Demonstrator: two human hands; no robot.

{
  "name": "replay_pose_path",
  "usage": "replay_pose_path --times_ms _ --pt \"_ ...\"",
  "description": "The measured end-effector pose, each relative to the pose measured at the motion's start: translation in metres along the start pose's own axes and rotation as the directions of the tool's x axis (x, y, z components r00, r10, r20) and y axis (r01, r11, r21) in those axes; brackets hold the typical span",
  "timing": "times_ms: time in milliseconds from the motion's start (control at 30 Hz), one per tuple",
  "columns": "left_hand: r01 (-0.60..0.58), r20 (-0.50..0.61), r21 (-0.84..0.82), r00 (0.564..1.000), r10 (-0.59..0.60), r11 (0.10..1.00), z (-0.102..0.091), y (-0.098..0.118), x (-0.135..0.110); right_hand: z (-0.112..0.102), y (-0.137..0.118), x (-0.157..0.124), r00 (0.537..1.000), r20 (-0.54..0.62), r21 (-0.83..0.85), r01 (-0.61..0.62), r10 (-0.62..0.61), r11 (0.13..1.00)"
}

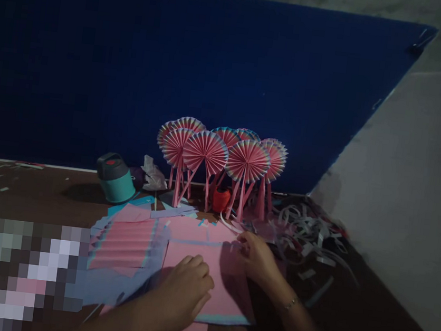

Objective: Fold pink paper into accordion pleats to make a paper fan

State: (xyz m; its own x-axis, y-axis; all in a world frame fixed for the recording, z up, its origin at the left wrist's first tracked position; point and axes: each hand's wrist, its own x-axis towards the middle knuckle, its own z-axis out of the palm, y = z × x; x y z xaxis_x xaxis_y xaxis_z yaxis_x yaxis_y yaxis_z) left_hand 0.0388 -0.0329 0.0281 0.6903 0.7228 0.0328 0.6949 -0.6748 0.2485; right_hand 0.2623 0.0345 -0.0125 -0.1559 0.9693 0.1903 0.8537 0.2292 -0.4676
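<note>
A pink paper sheet with a pale blue edge lies flat on the dark brown table in front of me. My left hand rests on its near left part, fingers curled and pressed down on the paper. My right hand pinches the sheet's far right corner. To the left of the sheet lies a pleated, accordion-folded pink paper.
Several finished pink paper fans on sticks stand against a blue board. A teal flask, a red object, crumpled plastic and a heap of paper strips lie around. A grey wall rises at right.
</note>
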Motion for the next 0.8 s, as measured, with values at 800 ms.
replay_pose_path --times_ms 800 --pt "0.804 -0.325 0.109 0.585 -0.743 0.585 -0.011 -0.190 0.070 0.004 0.004 0.003 0.998 -0.032 0.035 0.048 -0.047 0.998"
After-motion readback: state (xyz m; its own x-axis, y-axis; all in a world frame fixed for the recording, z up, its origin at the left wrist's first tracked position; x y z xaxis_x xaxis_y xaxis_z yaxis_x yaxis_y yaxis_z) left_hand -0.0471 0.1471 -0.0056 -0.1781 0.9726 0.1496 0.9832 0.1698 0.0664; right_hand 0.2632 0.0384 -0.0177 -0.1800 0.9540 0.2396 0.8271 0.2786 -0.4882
